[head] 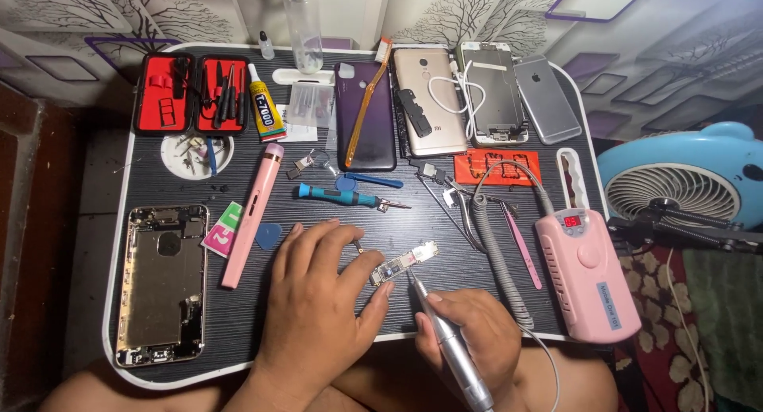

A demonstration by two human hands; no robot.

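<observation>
My left hand (318,297) rests on the dark lap table (397,229), fingertips pinching a small phone circuit board (403,263) flat against it. My right hand (469,332) grips a silver pen-shaped rotary tool (449,344), its fine tip touching the board's near edge. A coiled grey cable (493,253) runs from the tool toward a pink control unit (586,273) at the right.
An opened phone chassis (163,285) lies at the left, beside a pink pen-shaped tool (253,215). A red tool case (191,94), glue tube (265,106), several phones (429,102), a blue screwdriver (350,196), tweezers (520,241) and a clear bottle (304,27) fill the back. A blue fan (687,181) stands at the right.
</observation>
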